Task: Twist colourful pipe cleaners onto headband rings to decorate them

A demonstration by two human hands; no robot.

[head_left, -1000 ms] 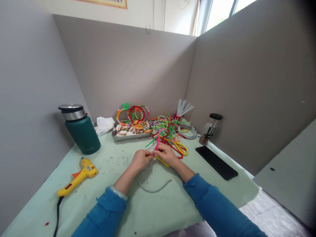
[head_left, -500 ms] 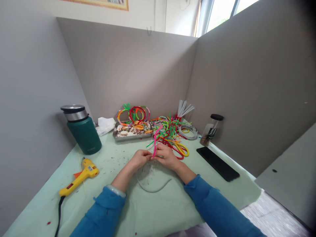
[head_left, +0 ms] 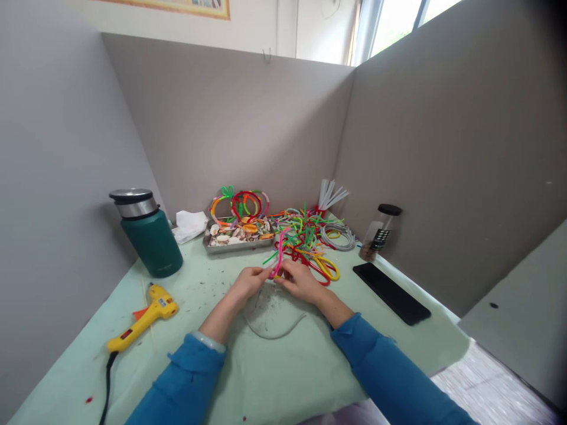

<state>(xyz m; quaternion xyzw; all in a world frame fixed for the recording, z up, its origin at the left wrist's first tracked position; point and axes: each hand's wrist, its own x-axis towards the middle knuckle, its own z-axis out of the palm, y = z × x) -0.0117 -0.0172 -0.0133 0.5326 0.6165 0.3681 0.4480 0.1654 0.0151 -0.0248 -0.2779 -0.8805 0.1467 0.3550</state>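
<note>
Above the middle of the green-covered table [head_left: 248,372], my left hand [head_left: 250,283] and my right hand [head_left: 299,280] meet at the fingertips. Both pinch the lower end of a bright pink pipe cleaner [head_left: 280,248], whose free part stands up between them. A small bit of yellow shows at my right fingertips. A thin grey cord [head_left: 279,337] curves below my hands; its upper end runs up towards my left fingers, and whether it is held is unclear.
A yellow glue gun [head_left: 146,319] and green bottle [head_left: 153,239] are left. Behind are a shell tray [head_left: 239,248], coloured hoops [head_left: 245,206], heaped pipe cleaners [head_left: 305,233] and coiled grey cord [head_left: 343,245]. A jar [head_left: 376,236] and black phone-like slab [head_left: 392,293] are right.
The pink pipe cleaner has shifted slightly and its lower end now bends at my left fingertips. A bit of yellow has come into view at my right fingertips. The hands have barely moved.
</note>
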